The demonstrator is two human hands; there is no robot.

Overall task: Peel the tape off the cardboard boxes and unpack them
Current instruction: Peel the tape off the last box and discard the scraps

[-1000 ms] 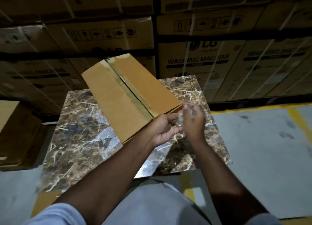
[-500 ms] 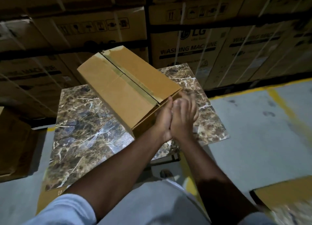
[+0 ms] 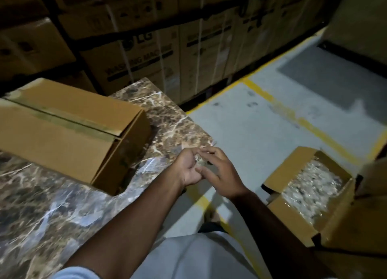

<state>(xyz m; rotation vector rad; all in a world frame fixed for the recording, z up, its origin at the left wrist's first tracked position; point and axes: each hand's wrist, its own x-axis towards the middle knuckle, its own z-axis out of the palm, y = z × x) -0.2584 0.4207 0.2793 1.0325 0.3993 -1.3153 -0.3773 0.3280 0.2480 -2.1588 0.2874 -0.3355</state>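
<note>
- Cardboard box (image 3: 62, 130) sits closed on our marble bench (image 3: 52, 211).
- Left hand (image 3: 188, 169) and right hand (image 3: 222, 174): fingers pinch a crumpled tape wad (image 3: 201, 163) between them.
- Open box (image 3: 310, 186) on floor.

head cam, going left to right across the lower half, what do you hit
closed cardboard box on the marble table → left hand → right hand, the two pinching a wad of clear tape between them → open box on the floor, filled with crumpled clear tape
</note>
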